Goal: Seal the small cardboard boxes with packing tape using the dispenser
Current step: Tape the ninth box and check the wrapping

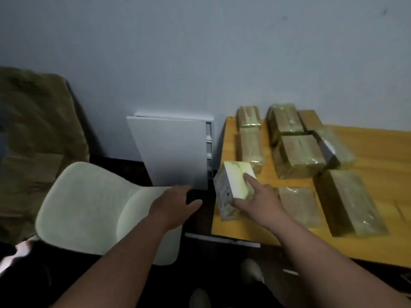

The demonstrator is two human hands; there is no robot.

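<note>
A small white box (231, 185) wrapped in glossy tape stands tilted at the left edge of the yellow wooden table (378, 196). My right hand (260, 201) holds it from the right, thumb under its near end and index finger on its top face. My left hand (175, 203) hovers with relaxed fingers over the gap between chair and table, holding nothing. Several taped brown cardboard boxes (298, 154) lie in rows on the table behind and to the right. No tape dispenser is visible.
A pale green chair (93, 207) stands at the lower left. A white drawer cabinet (173, 150) stands against the wall between chair and table. An olive cloth covers cartons (33, 121) at the far left. My shoes (251, 272) show on the dark floor.
</note>
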